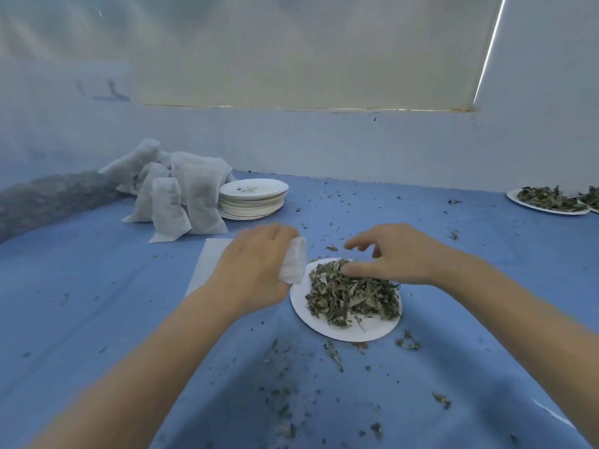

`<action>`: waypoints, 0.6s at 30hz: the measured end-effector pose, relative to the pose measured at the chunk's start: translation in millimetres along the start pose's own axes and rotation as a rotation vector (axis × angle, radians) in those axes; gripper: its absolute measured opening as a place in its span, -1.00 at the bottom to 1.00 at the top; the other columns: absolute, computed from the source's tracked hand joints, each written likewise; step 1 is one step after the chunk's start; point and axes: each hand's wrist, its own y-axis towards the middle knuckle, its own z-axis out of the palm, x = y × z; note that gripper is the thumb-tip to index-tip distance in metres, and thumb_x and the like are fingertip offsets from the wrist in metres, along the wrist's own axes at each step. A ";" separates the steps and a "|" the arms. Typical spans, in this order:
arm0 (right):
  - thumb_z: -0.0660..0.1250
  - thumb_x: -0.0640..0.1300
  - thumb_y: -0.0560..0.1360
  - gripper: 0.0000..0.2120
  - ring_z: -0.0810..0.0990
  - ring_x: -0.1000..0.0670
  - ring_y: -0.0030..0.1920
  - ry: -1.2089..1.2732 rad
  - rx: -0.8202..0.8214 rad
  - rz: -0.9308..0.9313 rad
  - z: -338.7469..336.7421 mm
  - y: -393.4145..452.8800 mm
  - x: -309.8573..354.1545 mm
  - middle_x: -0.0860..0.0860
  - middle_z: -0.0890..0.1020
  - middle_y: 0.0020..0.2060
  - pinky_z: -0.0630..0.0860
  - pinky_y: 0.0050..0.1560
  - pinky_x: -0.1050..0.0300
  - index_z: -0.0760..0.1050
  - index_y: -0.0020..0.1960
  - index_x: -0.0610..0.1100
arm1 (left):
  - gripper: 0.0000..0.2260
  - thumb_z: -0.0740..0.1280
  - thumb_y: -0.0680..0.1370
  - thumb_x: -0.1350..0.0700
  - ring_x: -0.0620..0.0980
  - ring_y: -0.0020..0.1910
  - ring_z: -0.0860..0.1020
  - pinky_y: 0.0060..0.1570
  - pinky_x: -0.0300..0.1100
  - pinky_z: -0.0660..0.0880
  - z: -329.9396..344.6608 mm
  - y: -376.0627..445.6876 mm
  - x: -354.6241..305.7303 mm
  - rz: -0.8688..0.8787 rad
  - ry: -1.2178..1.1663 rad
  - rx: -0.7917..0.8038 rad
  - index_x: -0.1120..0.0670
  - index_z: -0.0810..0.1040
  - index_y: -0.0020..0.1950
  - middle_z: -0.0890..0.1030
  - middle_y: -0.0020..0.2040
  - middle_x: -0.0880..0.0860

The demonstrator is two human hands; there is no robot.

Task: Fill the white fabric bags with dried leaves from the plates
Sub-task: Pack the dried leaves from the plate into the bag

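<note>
At far left a dark, blurred heap [48,196] runs along the blue cloth [97,303]; what it is made of cannot be made out. Beside it, filled white bags [181,192] stand and lean in a cluster, those at the back partly hidden by those in front, touching a stack of empty paper plates [254,199]. A flat white sheet [207,264] lies on the cloth, its right side covered by the left hand [256,264]. That hand grips a crumpled white bag [294,264]; only a small part of the bag shows past the fingers, and its opening cannot be seen. Just right of it sits a plate [343,332] heaped with dried leaves [350,296]. The right hand [398,254] hovers over the far rim with fingers spread and loosely bent, thumb touching the leaves, holding nothing. Crumbs and loose leaves [334,354] litter the cloth. At far right, two more plates of leaves [547,200] are cut off by the frame edge. No writing or labels can be read anywhere.
</note>
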 end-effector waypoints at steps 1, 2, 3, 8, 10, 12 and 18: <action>0.28 0.30 0.42 -0.45 0.46 0.07 0.18 -0.036 0.065 -0.004 5.8 3.7 -1.0 0.09 0.49 0.25 0.35 0.09 0.20 0.36 0.36 0.16 | -0.60 0.35 0.38 0.09 0.10 0.06 0.46 -0.05 -0.13 0.27 5.4 0.9 2.1 -0.005 -0.001 0.025 0.07 0.42 0.21 0.50 0.07 0.03; 0.27 0.32 0.41 -0.39 0.41 0.03 0.27 -0.024 0.110 -0.013 11.0 7.0 0.3 0.07 0.43 0.31 0.32 0.17 0.15 0.28 0.41 0.17 | -0.61 0.33 0.39 0.08 0.09 0.06 0.46 -0.05 -0.13 0.26 9.9 1.5 2.9 -0.014 -0.011 0.041 0.05 0.41 0.21 0.49 0.07 0.01; 0.27 0.34 0.40 -0.35 0.35 0.01 0.34 -0.015 0.136 -0.020 15.7 10.4 1.8 0.06 0.39 0.35 0.29 0.25 0.10 0.23 0.43 0.19 | -0.62 0.32 0.40 0.07 0.08 0.06 0.45 -0.06 -0.14 0.26 13.9 1.8 3.6 -0.027 -0.024 0.051 0.04 0.40 0.20 0.49 0.06 0.01; 0.21 0.32 0.45 -0.37 0.32 -0.05 0.36 -0.286 0.129 -0.073 31.5 24.9 7.6 0.02 0.43 0.33 0.15 0.27 -0.02 0.20 0.45 0.13 | -0.60 0.32 0.42 -0.02 0.02 0.11 0.44 0.06 -0.13 0.32 32.7 1.3 6.2 -0.073 -0.066 0.095 0.00 0.37 0.23 0.48 0.13 -0.04; 0.21 0.27 0.48 -0.44 0.35 -0.04 0.32 -0.289 0.100 -0.097 34.4 25.8 7.3 0.02 0.49 0.26 0.14 0.24 0.00 0.28 0.41 0.10 | -0.60 0.32 0.42 -0.04 0.01 0.12 0.43 0.07 -0.13 0.32 38.2 0.8 6.5 -0.092 -0.084 0.096 -0.01 0.36 0.23 0.48 0.13 -0.05; 0.21 0.19 0.53 -0.59 0.41 -0.04 0.25 -0.274 0.038 -0.133 37.3 26.2 5.6 0.02 0.55 0.13 0.15 0.18 0.04 0.40 0.32 0.07 | -0.60 0.32 0.43 -0.05 0.01 0.12 0.43 0.09 -0.13 0.32 42.1 1.1 6.1 -0.109 -0.103 0.105 -0.02 0.36 0.23 0.47 0.12 -0.06; 0.20 0.01 0.58 -0.77 0.42 0.03 0.14 -0.174 -0.172 -0.205 35.7 24.4 2.6 0.08 0.57 -0.11 0.08 0.18 0.11 0.56 0.16 0.04 | -0.59 0.35 0.41 0.03 0.02 0.11 0.43 -0.02 -0.23 0.25 42.2 1.3 1.0 -0.165 -0.186 0.091 0.01 0.36 0.23 0.48 0.13 -0.04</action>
